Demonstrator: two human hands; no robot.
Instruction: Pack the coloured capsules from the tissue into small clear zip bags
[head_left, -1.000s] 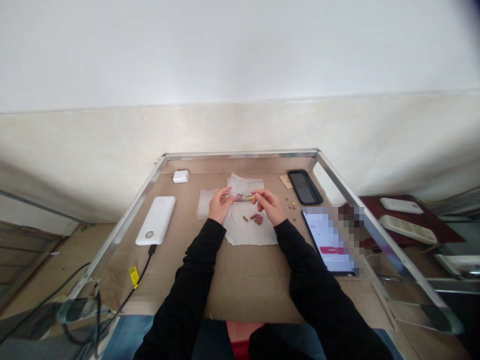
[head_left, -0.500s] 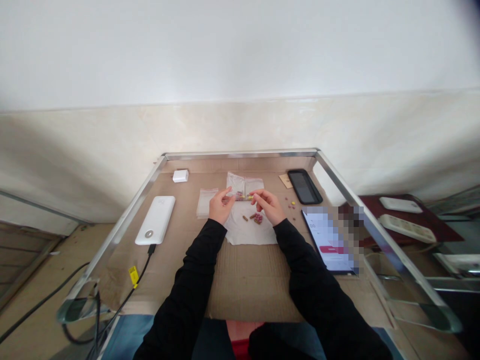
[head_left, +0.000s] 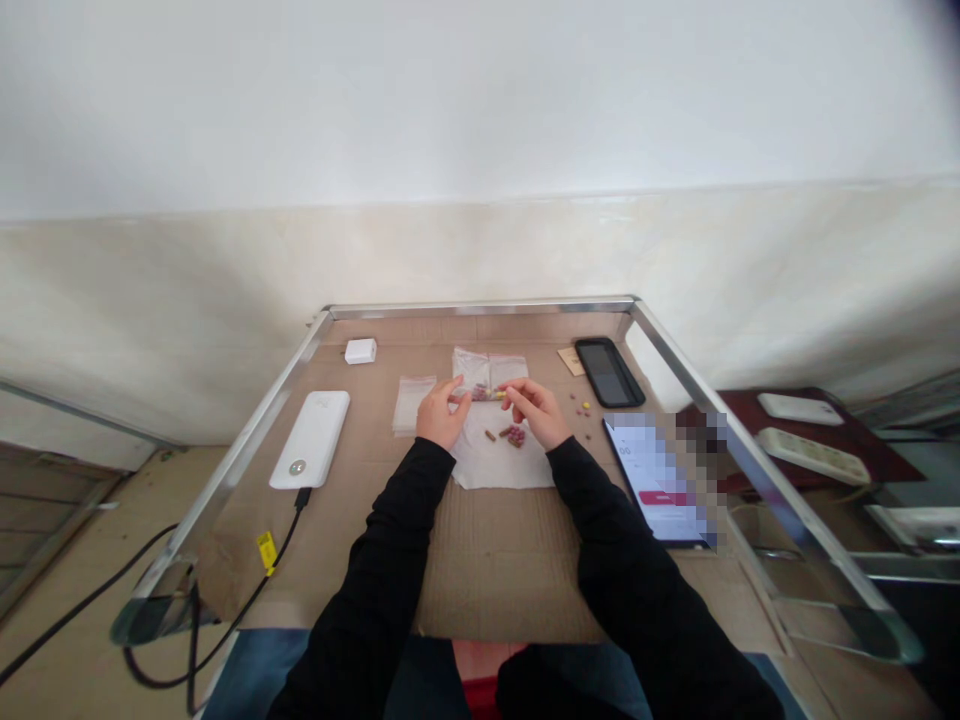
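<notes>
- Capsules (head_left: 481,394), pinkish with a yellow one at the right end, sit in a small row between the person's two hands, over the plastic bag; from here I cannot tell whether they are pinched or lying on it.
- Left hand (head_left: 442,413) is raised, its fingers pointing toward the row from one side.
- Right hand (head_left: 534,413) is curled, its fingertips (head_left: 511,391) at the row's yellow end, so the hands are close together but not touching.
- Black sleeves (head_left: 382,560) cover both forearms, which rest toward the desk (head_left: 480,308).
- Reddish capsule pile (head_left: 515,436) lies on a white tissue (head_left: 499,470), just below the right hand, with a brown capsule (head_left: 490,435) to its left.
- Clear zip bag (head_left: 412,404) lies beside the tissue on the left, and a second plastic bag (head_left: 472,368) lies under the row and past it.
- Small yellow and brown pills (head_left: 582,405) are scattered to the right, near a black phone (head_left: 609,372).
- Tablet (head_left: 652,480), its screen pixelated, sits at the right, with a white power bank (head_left: 310,440) on the left, its black cable (head_left: 282,540) running off the desk.
- White charger (head_left: 361,351) stands near the far edge, on cardboard (head_left: 495,570) covering the desk.
</notes>
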